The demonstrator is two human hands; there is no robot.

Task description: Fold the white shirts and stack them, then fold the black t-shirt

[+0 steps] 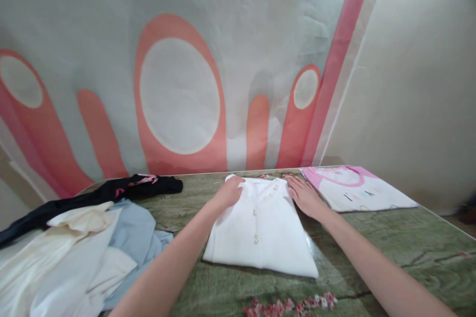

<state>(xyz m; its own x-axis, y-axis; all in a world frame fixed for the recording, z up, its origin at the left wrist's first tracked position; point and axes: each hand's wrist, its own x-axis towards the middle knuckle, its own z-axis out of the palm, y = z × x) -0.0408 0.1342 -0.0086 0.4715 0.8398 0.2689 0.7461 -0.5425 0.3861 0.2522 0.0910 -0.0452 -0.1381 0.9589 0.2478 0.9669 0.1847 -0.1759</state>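
A white shirt (260, 237) with a ruffled collar and sparkling buttons down its front lies folded into a neat shape on the table. My left hand (229, 192) is at its upper left shoulder, the fingers bent over the cloth and partly hidden; a bit of white fabric sticks out past them. Along the upper right edge of the shirt rests my right hand (305, 197), its fingers stretched out and touching the fabric's side.
A folded pink and white T-shirt (357, 190) with lettering lies at the right back. On the left are a loose heap of cream, white and light blue clothes (82, 257) and a black garment (111, 193) with pink print. The wood-patterned table (401, 242) meets a decorated wall.
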